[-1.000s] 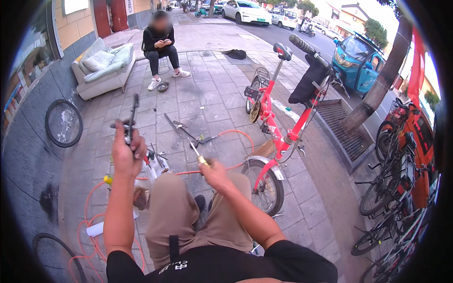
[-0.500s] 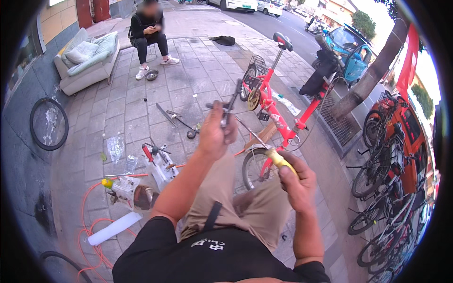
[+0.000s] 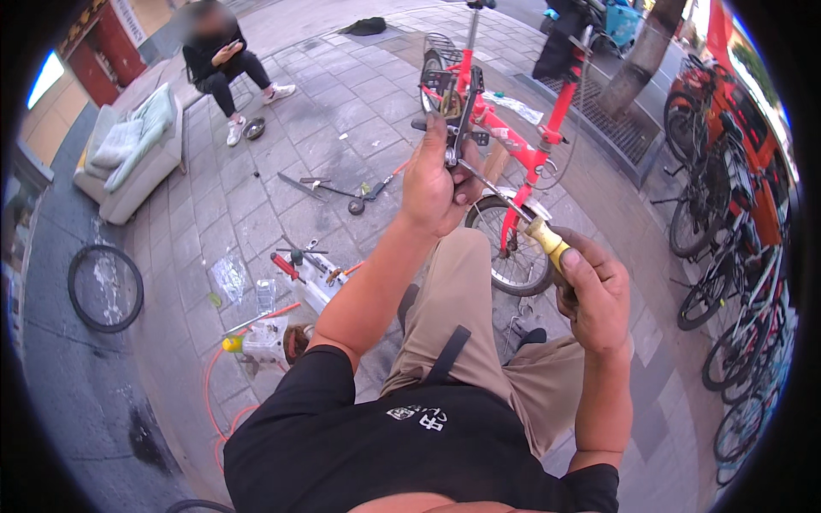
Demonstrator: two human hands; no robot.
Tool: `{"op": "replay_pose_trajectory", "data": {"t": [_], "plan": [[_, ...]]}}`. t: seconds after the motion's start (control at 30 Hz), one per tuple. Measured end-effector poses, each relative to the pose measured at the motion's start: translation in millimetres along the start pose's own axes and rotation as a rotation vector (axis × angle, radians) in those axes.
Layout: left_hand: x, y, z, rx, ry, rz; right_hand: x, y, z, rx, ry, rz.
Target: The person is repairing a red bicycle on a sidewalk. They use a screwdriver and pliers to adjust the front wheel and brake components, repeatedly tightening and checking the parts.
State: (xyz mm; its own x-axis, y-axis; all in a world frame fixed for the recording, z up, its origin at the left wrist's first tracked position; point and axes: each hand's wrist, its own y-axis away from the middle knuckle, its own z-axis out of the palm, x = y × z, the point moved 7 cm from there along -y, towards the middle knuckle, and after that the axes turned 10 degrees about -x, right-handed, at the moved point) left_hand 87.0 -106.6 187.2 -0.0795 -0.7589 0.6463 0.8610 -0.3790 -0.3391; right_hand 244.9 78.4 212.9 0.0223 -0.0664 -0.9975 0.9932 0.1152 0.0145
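Raised in front of me, my left hand (image 3: 430, 188) is closed around a black bicycle part (image 3: 465, 124) with a long arm and a small silver piece; its exact kind is unclear. My right hand (image 3: 597, 295) grips the yellow handle of a screwdriver (image 3: 547, 243). The screwdriver's thin shaft slants up and left, its tip at the silver piece beside my left fingers. Whether the tip sits in a screw is too small to tell. Beyond both hands stands a red folding bicycle (image 3: 523, 154), partly hidden by my left hand and the black part.
A toolbox (image 3: 316, 286) with a red-handled tool lies at left, near a hammer (image 3: 357, 205) and an orange hose (image 3: 214, 385). A tyre (image 3: 105, 288) leans on the wall. Someone sits (image 3: 224, 68) beside a sofa (image 3: 137, 158). Parked bicycles (image 3: 705, 214) line the right.
The screwdriver's tip has come up to the part in my left hand; before, it was a little apart. The view has shifted, so the surroundings sit differently.
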Motion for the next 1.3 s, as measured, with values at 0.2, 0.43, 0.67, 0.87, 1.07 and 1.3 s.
{"op": "replay_pose_trajectory", "data": {"t": [0.2, 0.43, 0.67, 0.87, 1.07, 1.3], "plan": [[-35.7, -15.9, 19.9, -0.086, 0.011, -0.071, 8.0, 7.0, -36.5, 0.013, -0.070, -0.013], [-63.1, -34.7, 40.1, -0.154, -0.199, -0.065, 24.2, 8.4, -84.8, 0.041, -0.104, -0.024], [-79.9, -46.6, 50.8, -0.150, -0.263, -0.134, 33.4, 5.5, -116.6, 0.012, -0.191, -0.004], [-86.6, -50.9, 50.9, -0.145, -0.372, -0.141, 38.0, 3.6, -129.8, 0.023, -0.141, 0.021], [-85.2, -51.0, 47.7, -0.258, -0.385, -0.147, 36.3, 3.3, -129.6, -0.022, -0.251, 0.041], [-77.3, -50.4, 50.2, -0.328, -0.453, -0.123, 29.0, 6.2, -127.1, -0.016, -0.120, 0.027]]}}
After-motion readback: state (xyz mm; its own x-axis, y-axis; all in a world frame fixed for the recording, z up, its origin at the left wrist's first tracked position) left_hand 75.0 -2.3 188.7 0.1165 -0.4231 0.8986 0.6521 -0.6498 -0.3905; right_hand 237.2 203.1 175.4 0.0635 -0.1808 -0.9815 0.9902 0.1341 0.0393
